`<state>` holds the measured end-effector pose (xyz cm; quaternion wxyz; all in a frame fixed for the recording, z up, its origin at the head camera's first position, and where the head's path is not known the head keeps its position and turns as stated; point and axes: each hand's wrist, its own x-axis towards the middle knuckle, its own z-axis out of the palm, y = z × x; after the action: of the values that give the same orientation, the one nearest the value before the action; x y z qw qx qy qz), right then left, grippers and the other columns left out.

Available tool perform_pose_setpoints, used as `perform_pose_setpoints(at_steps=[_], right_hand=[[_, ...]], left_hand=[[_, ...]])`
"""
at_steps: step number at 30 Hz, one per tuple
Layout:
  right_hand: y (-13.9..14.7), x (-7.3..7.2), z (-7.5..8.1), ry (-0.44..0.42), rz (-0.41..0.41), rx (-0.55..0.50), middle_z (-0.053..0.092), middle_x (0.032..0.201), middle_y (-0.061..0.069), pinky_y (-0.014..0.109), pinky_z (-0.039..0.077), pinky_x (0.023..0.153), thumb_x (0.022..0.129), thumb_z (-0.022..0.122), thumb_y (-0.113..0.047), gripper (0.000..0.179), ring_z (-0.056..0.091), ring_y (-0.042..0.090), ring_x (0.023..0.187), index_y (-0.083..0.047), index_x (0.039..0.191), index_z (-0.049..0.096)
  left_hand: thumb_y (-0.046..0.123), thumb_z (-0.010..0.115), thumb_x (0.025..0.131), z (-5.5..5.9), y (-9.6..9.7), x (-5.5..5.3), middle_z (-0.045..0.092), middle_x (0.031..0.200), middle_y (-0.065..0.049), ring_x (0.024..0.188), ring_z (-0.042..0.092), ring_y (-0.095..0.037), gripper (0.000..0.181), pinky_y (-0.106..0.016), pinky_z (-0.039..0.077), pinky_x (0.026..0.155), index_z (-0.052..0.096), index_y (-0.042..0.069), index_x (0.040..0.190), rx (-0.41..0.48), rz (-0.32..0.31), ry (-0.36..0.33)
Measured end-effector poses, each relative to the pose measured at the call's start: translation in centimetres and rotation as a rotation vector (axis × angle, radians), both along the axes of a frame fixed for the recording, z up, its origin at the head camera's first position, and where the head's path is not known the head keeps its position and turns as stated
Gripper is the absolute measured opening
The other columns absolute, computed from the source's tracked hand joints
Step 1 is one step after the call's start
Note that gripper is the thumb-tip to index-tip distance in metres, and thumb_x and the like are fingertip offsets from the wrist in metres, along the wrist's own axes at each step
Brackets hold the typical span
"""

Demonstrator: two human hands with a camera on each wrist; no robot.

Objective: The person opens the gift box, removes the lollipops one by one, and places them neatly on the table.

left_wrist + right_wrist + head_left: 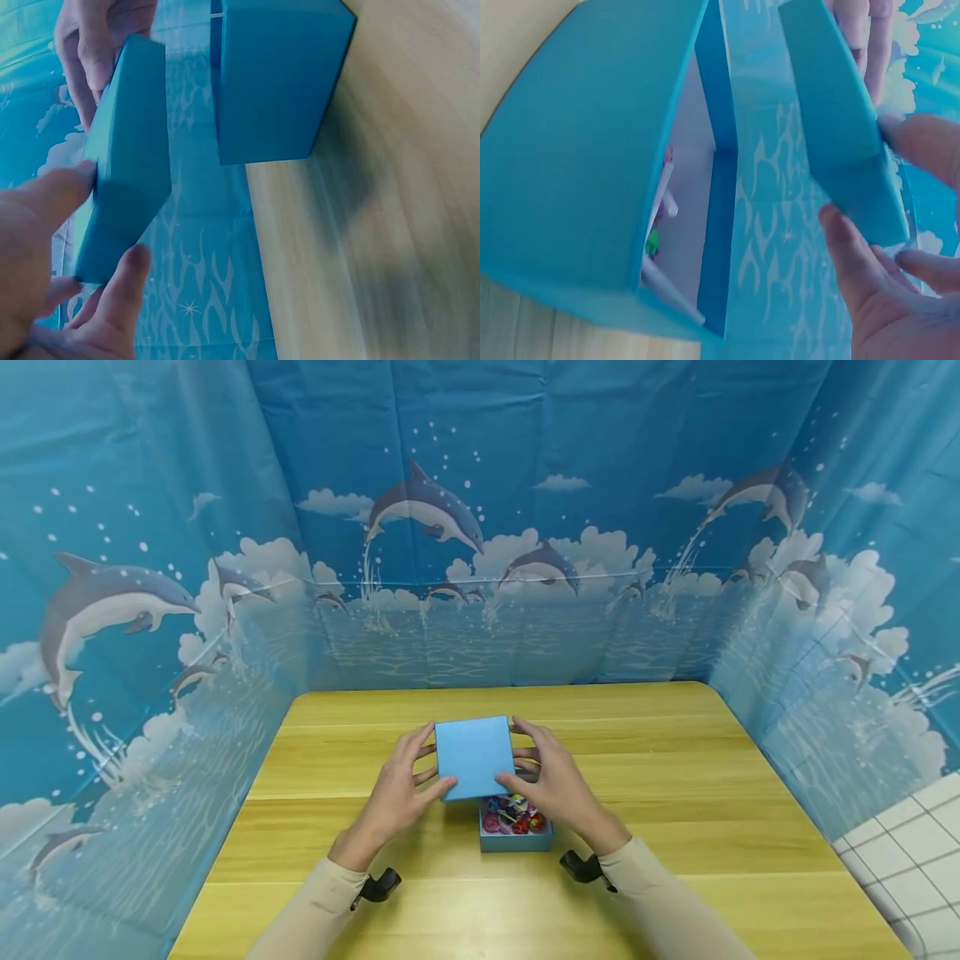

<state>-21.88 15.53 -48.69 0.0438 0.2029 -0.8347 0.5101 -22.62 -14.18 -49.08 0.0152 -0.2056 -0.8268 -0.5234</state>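
Left hand (393, 797), right hand (553, 785) grip lid (474, 757) edges, raised clear above open box (516, 835).

From my head view, the blue lid (474, 757) covers the far part of the open box (516, 838), so I can't count the wrapped sweets (514, 817). Both forearms run off the bottom edge; wrist views blur the tabletop (390, 247).

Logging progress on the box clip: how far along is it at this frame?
Done: the blue lid is clear of the blue box; both wrist views show a gap between them. The box sits open on the wooden table with wrapped sweets inside.
In hand: left hand and right hand grip the lid's opposite edges, holding it above and behind the box.
Left: the lid is not yet set down or back on.
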Motion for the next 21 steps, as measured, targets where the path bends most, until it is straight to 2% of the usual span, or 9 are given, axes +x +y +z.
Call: perform_pose_setpoints(at_steps=[3,7,10,13,21], right_hand=[[-0.7,0.0,0.1,-0.013,-0.017,-0.004,0.049,0.172,0.025,0.047,0.065,0.114,0.106,0.088,-0.012,0.089,0.070,0.046,0.146,-0.006,0.180,0.040],[-1.3,0.1,0.4,-0.030,-0.019,-0.017,0.047,0.172,0.026,0.057,0.063,0.115,0.107,0.086,-0.008,0.087,0.065,0.048,0.152,-0.005,0.180,0.040],[-1.8,0.1,0.4,-0.012,-0.020,0.000,0.047,0.174,0.025,0.059,0.065,0.113,0.108,0.085,-0.010,0.085,0.063,0.048,0.152,-0.006,0.180,0.040],[-2.2,0.1,0.4,0.007,-0.026,0.026,0.048,0.175,0.023,0.055,0.067,0.109,0.110,0.084,-0.015,0.083,0.067,0.047,0.148,-0.009,0.180,0.042],[-3.5,0.1,0.1,0.039,-0.020,0.009,0.050,0.173,0.021,0.056,0.068,0.107,0.114,0.079,-0.018,0.078,0.065,0.043,0.147,-0.015,0.182,0.042]], left_hand=[[0.009,0.089,0.104,-0.2,0.1,0.0,0.043,0.171,-0.027,0.154,0.061,-0.049,0.098,-0.048,0.063,0.115,0.034,0.015,0.185,0.021,0.048,0.023],[0.005,0.091,0.101,-0.1,0.1,0.1,0.050,0.163,-0.025,0.147,0.066,-0.046,0.096,-0.046,0.065,0.113,0.041,0.018,0.182,0.031,0.100,0.068],[0.005,0.091,0.101,-0.1,0.1,0.1,0.055,0.160,-0.025,0.142,0.070,-0.045,0.089,-0.044,0.066,0.110,0.048,0.017,0.178,0.031,0.153,0.115],[0.004,0.090,0.102,-0.2,0.0,0.0,0.060,0.157,-0.025,0.137,0.074,-0.046,0.080,-0.047,0.068,0.105,0.054,0.013,0.173,0.050,0.207,0.158],[0.013,0.093,0.102,-0.5,-0.7,-0.2,0.068,0.159,-0.017,0.136,0.077,-0.044,0.074,-0.048,0.071,0.096,0.060,0.015,0.169,0.070,0.312,0.208]])
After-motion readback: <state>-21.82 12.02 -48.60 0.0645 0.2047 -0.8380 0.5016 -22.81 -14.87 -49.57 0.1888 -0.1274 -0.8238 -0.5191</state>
